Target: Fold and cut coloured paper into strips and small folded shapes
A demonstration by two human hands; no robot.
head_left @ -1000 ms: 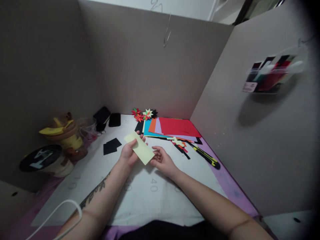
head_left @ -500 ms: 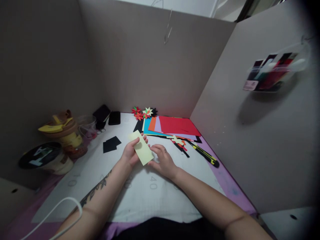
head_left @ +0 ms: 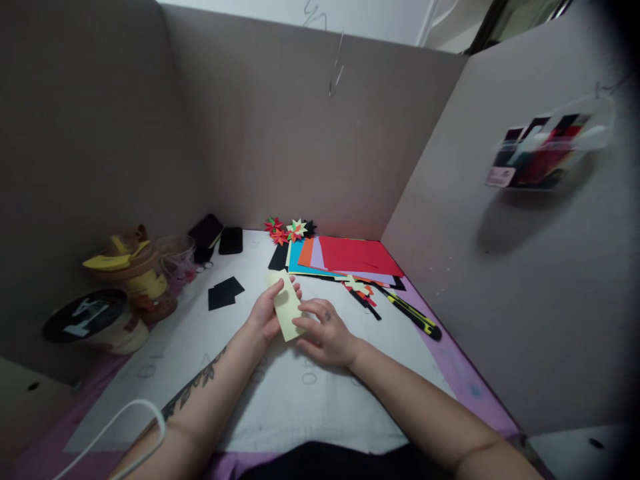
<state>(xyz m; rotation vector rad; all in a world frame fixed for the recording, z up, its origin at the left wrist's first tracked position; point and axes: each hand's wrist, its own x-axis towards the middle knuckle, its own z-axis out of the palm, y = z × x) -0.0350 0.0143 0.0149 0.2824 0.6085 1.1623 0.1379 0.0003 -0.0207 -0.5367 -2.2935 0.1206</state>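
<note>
My left hand (head_left: pixel 265 310) is closed round the left side of a pale yellow paper rectangle (head_left: pixel 286 308), thumb on its face and fingertips showing past its far right edge. The paper is tilted above the white sheet. My right hand (head_left: pixel 325 331) reaches in from the right with its fingers bent and apart. Its fingertips touch the paper's lower right part, while the thumb is below that edge. Whether the paper is one layer or folded, I cannot tell.
Black paper pieces (head_left: pixel 226 293) lie to the left. Coloured paper sheets (head_left: pixel 357 255), paper stars (head_left: pixel 285 230), paper strips (head_left: pixel 357 287) and a yellow-black utility knife (head_left: pixel 415 317) are beyond and right. Pots (head_left: pixel 145 277), a lidded tub (head_left: pixel 93 320) and a phone (head_left: pixel 231 241) stand left.
My right fingers have moved onto the face of the yellow paper at its lower right. The paper has turned slightly more upright. The whole view has shifted a little.
</note>
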